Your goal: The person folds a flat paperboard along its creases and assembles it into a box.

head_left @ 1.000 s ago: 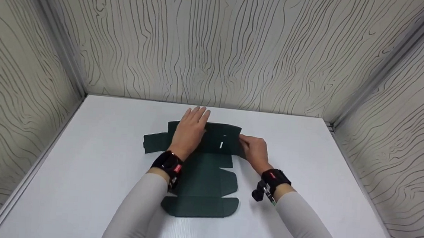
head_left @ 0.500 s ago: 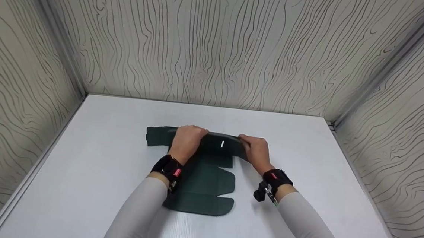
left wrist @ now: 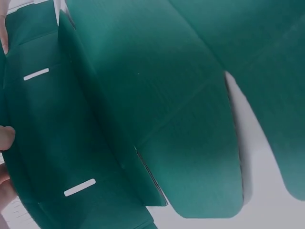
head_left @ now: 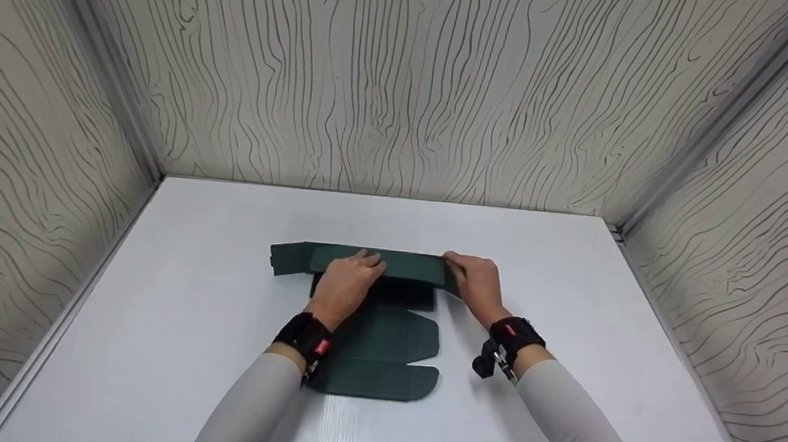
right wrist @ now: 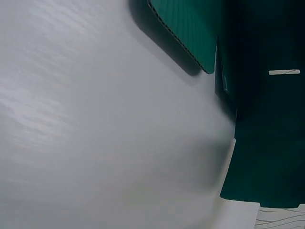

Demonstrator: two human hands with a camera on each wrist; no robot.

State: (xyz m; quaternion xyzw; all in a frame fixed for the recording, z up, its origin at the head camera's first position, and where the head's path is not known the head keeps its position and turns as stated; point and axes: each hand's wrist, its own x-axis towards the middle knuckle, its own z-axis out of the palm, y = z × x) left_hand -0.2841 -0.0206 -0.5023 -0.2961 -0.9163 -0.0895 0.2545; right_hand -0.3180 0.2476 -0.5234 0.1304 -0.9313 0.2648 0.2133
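A dark green cardboard box (head_left: 372, 341), partly folded, lies on the white table. Its far panel (left wrist: 62, 129) stands up with two slots in it, and the top flap (head_left: 411, 266) is bent back toward me. My left hand (head_left: 344, 287) holds the flap near its middle with bent fingers. One of its fingertips (left wrist: 6, 138) overlaps the panel's edge in the left wrist view. My right hand (head_left: 478, 282) pinches the panel's right end between thumb and fingers. In the right wrist view only the cardboard (right wrist: 271, 119) shows, not the hand.
Side tabs (head_left: 424, 339) and the rounded near flap (head_left: 383, 381) lie spread toward me. At the left a narrow end flap (head_left: 289, 259) sticks out. The white table (head_left: 204, 353) is enclosed by wood-patterned walls (head_left: 389, 96) at the back and both sides.
The upper flap has folded over toward me, and its outer face now shows. My left hand went from straight fingers to gripping that flap, moving nearer. My right hand kept its pinch.
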